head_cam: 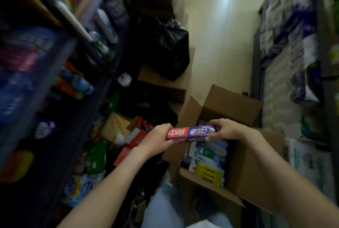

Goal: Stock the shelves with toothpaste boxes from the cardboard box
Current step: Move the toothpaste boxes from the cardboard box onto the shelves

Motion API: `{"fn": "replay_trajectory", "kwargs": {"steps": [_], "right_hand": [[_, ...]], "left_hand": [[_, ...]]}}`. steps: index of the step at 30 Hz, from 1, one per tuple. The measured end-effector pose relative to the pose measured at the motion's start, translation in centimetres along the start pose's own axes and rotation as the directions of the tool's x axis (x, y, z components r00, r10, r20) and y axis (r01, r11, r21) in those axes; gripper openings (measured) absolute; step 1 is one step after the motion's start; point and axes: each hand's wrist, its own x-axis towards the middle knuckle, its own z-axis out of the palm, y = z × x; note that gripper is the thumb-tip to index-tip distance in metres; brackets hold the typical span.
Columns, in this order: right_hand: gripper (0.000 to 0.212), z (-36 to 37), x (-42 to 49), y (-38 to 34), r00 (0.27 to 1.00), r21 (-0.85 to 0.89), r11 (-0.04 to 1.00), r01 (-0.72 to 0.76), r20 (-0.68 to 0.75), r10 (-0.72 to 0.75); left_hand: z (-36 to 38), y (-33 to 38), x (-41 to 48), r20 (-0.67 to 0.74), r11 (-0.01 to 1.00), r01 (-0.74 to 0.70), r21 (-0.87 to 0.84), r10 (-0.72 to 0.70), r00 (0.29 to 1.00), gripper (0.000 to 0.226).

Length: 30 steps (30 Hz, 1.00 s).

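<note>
At the left of the frame I see the shelves (77, 26), blurred and crowded with bottles and packets I can't name more closely; they rise above and to the left of both hands. Lower down, near the middle, my left hand (156, 141) grips the red end of a toothpaste box (190, 133), fingers curled round it. The box's long axis runs across the frame, nearly level, and it is held in the air over the open cardboard box (244, 163), not touching it. My right hand (227, 129) pinches the purple end between thumb and fingers. Beneath, at the lower right, the carton holds more packed toothpaste boxes (209, 156), blue-white ones and yellow ones lying flat.

I judge the box is lifted out and due for the shelf. The left hand is the nearer to the shelving, so the red end would lead. The right hand would need to let go first, or the box gets pulled askew.
</note>
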Motion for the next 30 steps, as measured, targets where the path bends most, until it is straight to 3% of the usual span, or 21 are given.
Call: {"fn": "replay_trajectory", "kwargs": {"steps": [3, 5, 8, 12, 17, 23, 26, 30], "right_hand": [[0.051, -1.2, -1.4, -5.9, 0.992, 0.186, 0.978, 0.095, -0.104, -0.077], [0.036, -1.1, -1.9, -10.0, 0.980, 0.332, 0.931, 0.153, -0.171, -0.100], [0.032, -0.4, -2.1, -16.7, 0.957, 0.377, 0.891, 0.255, -0.228, -0.177], [0.032, 0.4, -2.1, -25.2, 0.910, 0.337, 0.858, 0.387, -0.288, -0.297], [0.037, 1.0, -2.5, -34.5, 0.819, 0.166, 0.822, 0.545, -0.317, -0.479], [0.042, 3.1, -4.6, -43.6, 0.646, -0.105, 0.688, 0.718, -0.265, -0.715], [0.052, 4.1, -5.8, -46.8, 0.567, -0.193, 0.617, 0.763, -0.258, -0.782], [0.048, 5.5, -7.2, -49.8, 0.542, -0.151, 0.583, 0.798, -0.240, -0.805]], "left_hand": [[-6.7, -1.3, -4.3, -0.095, 0.940, 0.167, -0.296, -0.203, 0.974, 0.032], [-10.6, -2.0, -6.8, -0.177, 0.896, 0.192, -0.400, -0.281, 0.943, 0.032], [-15.2, -2.8, -10.1, -0.327, 0.828, 0.198, -0.525, -0.411, 0.851, 0.042], [-19.0, -4.2, -14.6, -0.507, 0.706, 0.121, -0.698, -0.606, 0.613, 0.041], [-21.1, -5.1, -19.7, -0.561, 0.625, 0.028, -0.780, -0.720, 0.408, 0.033], [-22.6, -4.4, -24.0, -0.661, 0.661, -0.014, -0.750, -0.749, 0.042, 0.024], [-23.5, -4.1, -25.8, -0.692, 0.694, -0.021, -0.720, -0.719, -0.066, 0.022], [-24.7, -4.3, -27.8, -0.688, 0.696, 0.028, -0.718, -0.702, -0.182, 0.027]]}}
